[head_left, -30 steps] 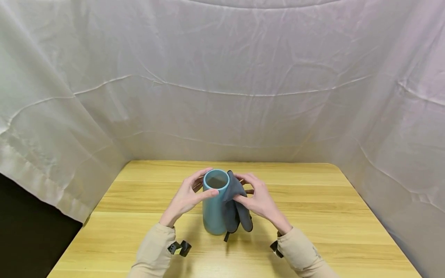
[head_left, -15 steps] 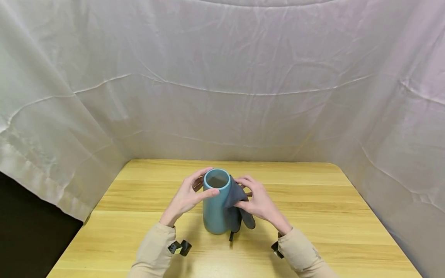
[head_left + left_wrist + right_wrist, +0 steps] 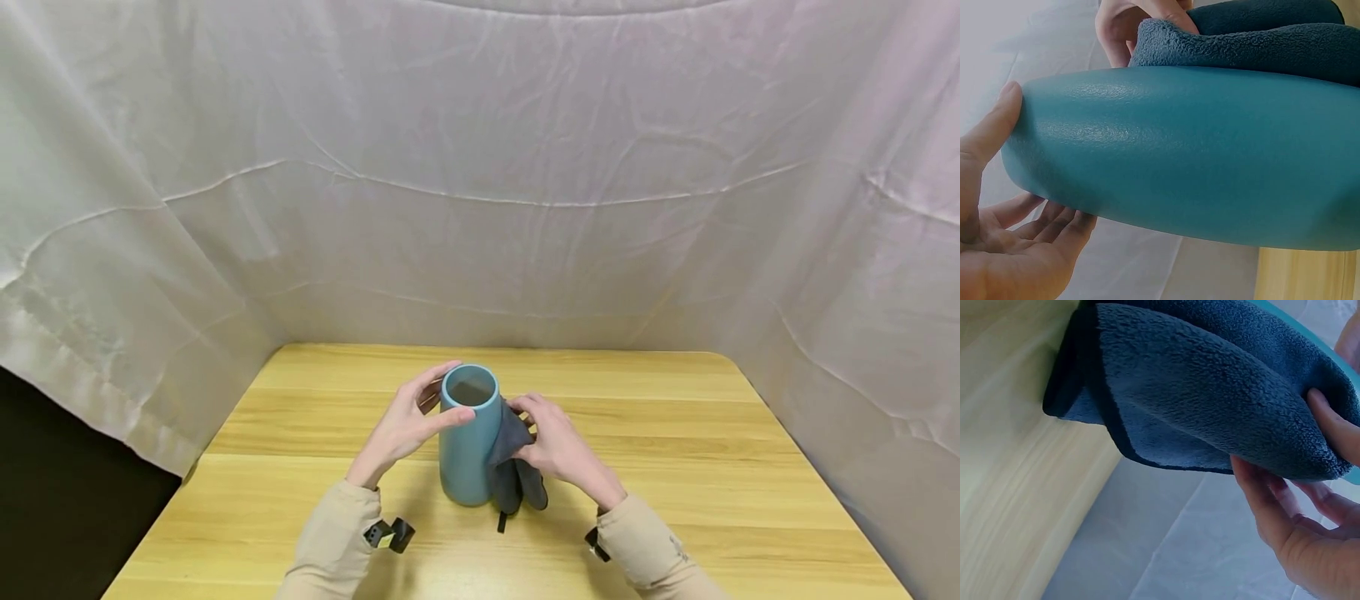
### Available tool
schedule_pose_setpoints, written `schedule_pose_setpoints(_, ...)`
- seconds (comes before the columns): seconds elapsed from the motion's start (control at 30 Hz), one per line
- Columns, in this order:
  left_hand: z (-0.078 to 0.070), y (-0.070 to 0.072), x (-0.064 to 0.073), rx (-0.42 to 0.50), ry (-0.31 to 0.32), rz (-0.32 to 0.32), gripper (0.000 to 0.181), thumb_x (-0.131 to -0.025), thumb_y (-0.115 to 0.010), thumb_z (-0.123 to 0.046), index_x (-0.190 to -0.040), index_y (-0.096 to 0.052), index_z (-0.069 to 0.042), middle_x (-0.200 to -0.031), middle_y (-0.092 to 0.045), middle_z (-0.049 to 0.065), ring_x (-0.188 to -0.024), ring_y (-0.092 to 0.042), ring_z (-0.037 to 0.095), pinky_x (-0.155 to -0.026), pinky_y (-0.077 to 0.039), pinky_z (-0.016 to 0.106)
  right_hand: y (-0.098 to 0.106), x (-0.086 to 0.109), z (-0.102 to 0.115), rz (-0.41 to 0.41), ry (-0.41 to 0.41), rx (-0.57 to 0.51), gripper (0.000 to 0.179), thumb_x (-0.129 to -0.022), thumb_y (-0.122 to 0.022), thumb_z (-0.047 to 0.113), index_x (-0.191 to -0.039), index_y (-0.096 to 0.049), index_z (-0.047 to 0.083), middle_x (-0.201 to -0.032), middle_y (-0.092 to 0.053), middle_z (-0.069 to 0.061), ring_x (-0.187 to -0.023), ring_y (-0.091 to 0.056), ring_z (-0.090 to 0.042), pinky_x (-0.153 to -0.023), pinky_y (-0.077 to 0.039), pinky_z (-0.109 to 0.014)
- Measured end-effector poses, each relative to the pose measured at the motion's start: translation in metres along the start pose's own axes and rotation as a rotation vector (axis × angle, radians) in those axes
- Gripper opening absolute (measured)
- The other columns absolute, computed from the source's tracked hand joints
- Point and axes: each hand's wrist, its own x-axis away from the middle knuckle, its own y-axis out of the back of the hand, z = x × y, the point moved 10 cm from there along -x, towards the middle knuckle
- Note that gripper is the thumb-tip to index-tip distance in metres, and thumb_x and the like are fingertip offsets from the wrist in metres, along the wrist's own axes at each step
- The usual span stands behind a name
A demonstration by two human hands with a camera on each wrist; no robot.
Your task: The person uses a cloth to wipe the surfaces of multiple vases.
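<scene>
A tall blue vase (image 3: 467,458) with a round open mouth stands upright on the wooden table. My left hand (image 3: 405,423) grips it near the rim, thumb in front and fingers behind, as the left wrist view also shows of the vase (image 3: 1179,150). On the vase's right side, my right hand (image 3: 558,442) pinches a dark grey fluffy cloth (image 3: 510,437) between thumb and fingers. In the right wrist view the cloth (image 3: 1210,394) is folded over, with a dark bound edge, and lies against the vase. Its lower folds and a small black tag hang near the table.
The light wooden table (image 3: 712,475) ends at a back edge in front of a hanging whitish curtain (image 3: 480,250). Curtains also close off both sides. A dark area (image 3: 67,492) lies at the lower left beyond the table.
My right hand has slid down the vase's side with the cloth, whose top corner now sits lower below the rim. The left hand keeps its grip, and the vase has barely shifted.
</scene>
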Motion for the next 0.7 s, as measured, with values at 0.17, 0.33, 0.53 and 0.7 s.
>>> schedule_pose_setpoints(0.17,0.0001,-0.0005,-0.0009,0.002,0.003,0.002,0.07,-0.086,-0.081,-0.02,-0.147,-0.049,-0.006,-0.143,-0.057,0.016,-0.138,-0.052,0.034,-0.122,-0.036,0.052,0.0031,0.0018,-0.0005,-0.038,0.032,-0.035,0.046,-0.077,-0.081,-0.003,-0.121,-0.066,0.004,-0.109,-0.066,-0.011,-0.092,-0.066,-0.025,-0.075,-0.061,-0.033)
schedule_pose_setpoints(0.33,0.0,-0.0008,-0.0008,0.004,0.002,0.002,0.07,-0.086,-0.081,-0.02,-0.146,-0.049,-0.007,-0.142,-0.057,0.016,-0.137,-0.052,0.034,-0.122,-0.036,0.052,0.0029,0.0028,-0.0039,-0.041,0.025,-0.134,0.048,-0.08,-0.078,-0.003,-0.125,-0.065,0.006,-0.111,-0.065,-0.012,-0.095,-0.064,-0.025,-0.073,-0.06,-0.026)
schedule_pose_setpoints(0.53,0.0005,-0.0003,0.0001,-0.009,0.022,-0.003,0.072,-0.085,-0.082,-0.02,-0.147,-0.048,-0.005,-0.143,-0.057,0.015,-0.139,-0.051,0.033,-0.123,-0.034,0.052,0.0035,0.004,-0.0035,-0.055,0.032,-0.231,0.047,-0.082,-0.074,-0.007,-0.126,-0.064,0.004,-0.113,-0.062,-0.014,-0.098,-0.061,-0.024,-0.078,-0.062,-0.03)
schedule_pose_setpoints(0.7,-0.0002,-0.0001,0.0009,-0.005,0.015,-0.004,0.071,-0.085,-0.082,-0.021,-0.146,-0.049,-0.007,-0.143,-0.057,0.015,-0.138,-0.052,0.034,-0.123,-0.034,0.052,0.0094,0.0038,0.0015,-0.112,0.061,-0.284,0.044,-0.082,-0.071,-0.013,-0.123,-0.066,0.002,-0.113,-0.062,-0.015,-0.099,-0.058,-0.022,-0.085,-0.062,-0.036)
